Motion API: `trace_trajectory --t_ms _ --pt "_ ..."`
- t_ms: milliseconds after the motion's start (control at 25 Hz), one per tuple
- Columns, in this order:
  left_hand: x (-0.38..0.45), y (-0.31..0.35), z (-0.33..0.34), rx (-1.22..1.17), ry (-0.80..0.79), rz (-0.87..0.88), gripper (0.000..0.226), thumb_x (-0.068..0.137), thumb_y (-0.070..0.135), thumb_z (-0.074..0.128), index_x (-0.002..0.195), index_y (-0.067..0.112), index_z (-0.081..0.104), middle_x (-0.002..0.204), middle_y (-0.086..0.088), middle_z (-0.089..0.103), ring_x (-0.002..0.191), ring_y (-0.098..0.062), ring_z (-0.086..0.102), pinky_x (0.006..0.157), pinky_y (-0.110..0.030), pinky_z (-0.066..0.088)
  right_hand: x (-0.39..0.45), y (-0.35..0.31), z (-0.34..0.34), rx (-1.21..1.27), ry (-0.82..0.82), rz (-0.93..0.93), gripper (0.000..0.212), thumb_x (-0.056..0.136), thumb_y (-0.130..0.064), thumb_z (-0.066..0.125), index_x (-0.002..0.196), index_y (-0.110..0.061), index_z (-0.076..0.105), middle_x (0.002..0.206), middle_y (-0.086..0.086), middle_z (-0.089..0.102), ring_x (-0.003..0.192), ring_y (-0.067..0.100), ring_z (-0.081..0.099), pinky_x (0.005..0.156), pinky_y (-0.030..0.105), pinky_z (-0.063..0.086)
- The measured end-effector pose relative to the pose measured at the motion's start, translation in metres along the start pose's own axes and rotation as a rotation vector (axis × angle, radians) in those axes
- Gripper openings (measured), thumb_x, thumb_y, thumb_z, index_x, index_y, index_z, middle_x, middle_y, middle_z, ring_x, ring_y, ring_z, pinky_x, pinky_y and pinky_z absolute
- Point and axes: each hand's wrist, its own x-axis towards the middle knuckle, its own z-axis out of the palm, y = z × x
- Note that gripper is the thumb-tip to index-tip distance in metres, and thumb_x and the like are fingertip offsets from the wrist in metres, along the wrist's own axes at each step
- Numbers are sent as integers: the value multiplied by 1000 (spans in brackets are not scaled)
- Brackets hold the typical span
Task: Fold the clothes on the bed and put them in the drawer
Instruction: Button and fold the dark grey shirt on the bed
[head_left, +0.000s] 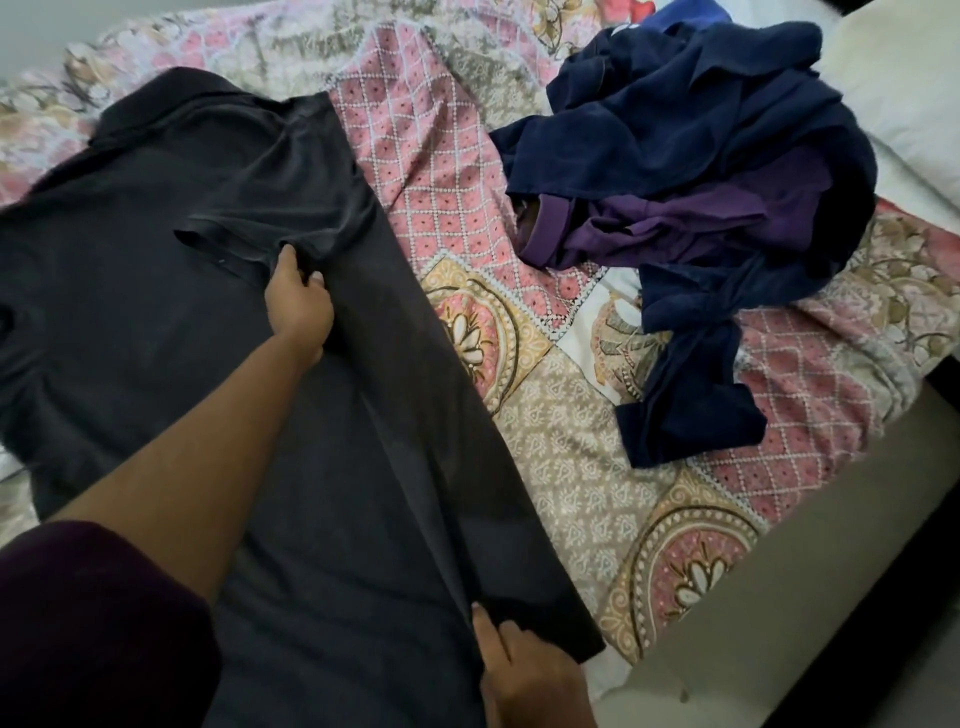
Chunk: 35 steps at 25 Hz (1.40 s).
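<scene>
- Shirt (182, 338), black with a collar, lies spread on the bed (571, 457), collar toward the far left and hem toward me; its right side is turned in over the body, leaving a long straight edge that runs from the shoulder down to the hem.
- My left hand (298, 306) reaches out across the shirt; its fingers (284, 262) pinch the cloth just under the short sleeve, which is laid back over the chest.
- My right hand (530, 675) is close to me at the bottom, and its fingers (485, 631) hold the hem where the turned-in side ends.
- A dark maroon sleeve (93, 623) covers my left upper arm at the lower left corner.
- The bed carries a patterned cover (441, 171) in pink, beige and gold, with lattice panels and flower medallions.
- A loose pile of clothes (701, 182) sits well apart from the shirt, toward the upper right: navy pieces (691, 98) on top and hanging toward me, a purple one (675, 223) tucked in among them.
- A white pillow (904, 88) lies just beyond the pile at the right edge.
- No drawer is in view.
</scene>
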Motion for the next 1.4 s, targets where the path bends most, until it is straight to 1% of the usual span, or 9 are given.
trace_trajectory --t_ms 120,200,360,640,760,920,1040,1200,1400 --pt "2 -8 -7 63 20 28 52 93 12 52 141 11 33 137 -6 47 121 -25 49 103 -39 43 10 -1 -12 142 -22 -6 29 76 -40 48 64 -23 68 52 -2 54 37 14 45 35 18 32" --pt "-2 -7 -8 73 61 43 48 88 10 57 132 11 38 125 -4 52 106 -20 54 94 -33 46 32 -1 -18 234 25 -41 30 81 -34 50 56 -20 59 55 -1 49 44 15 45 40 25 35" --pt "-16 -1 -8 -12 212 -31 34 89 8 51 121 10 40 118 -2 55 98 -15 53 83 -25 42 117 -7 0 361 98 -55 39 95 -25 39 60 -13 51 60 3 47 51 21 47 44 32 38" --pt "-9 9 -12 -330 438 -297 13 94 12 45 106 15 41 85 9 47 81 -12 50 74 -25 42 259 -35 51 260 93 -163 24 79 -20 44 63 -7 56 65 11 54 57 30 52 47 32 41" --pt "6 3 -19 -329 435 -362 15 93 22 51 103 17 42 78 11 46 76 -11 50 75 -28 45 272 -42 58 211 51 -164 23 77 -22 42 67 -8 57 67 11 54 58 29 53 46 28 40" --pt "16 -2 -25 -275 337 -308 31 88 40 57 96 16 40 79 7 50 68 -9 51 62 -25 44 238 -42 55 183 36 -76 32 80 -38 44 73 -10 58 70 8 54 59 24 54 45 27 40" --pt "7 -14 -23 -142 205 -186 37 84 46 62 92 17 39 87 -2 59 80 -23 64 74 -39 54 201 -46 40 127 -89 -12 47 72 -57 55 78 -11 58 71 5 55 58 21 55 41 24 40" --pt "-18 -21 -16 -58 101 -122 40 81 40 69 97 18 40 76 4 56 76 -20 66 73 -39 56 153 -51 15 105 -322 72 44 52 -43 78 77 -12 57 68 2 55 50 19 56 37 19 33" --pt "-37 -23 -15 -134 15 -205 32 82 25 71 100 14 48 73 5 57 61 -7 59 64 -26 54 99 -44 -22 100 -767 207 37 86 -32 50 114 -9 43 116 10 49 105 28 53 73 32 43"
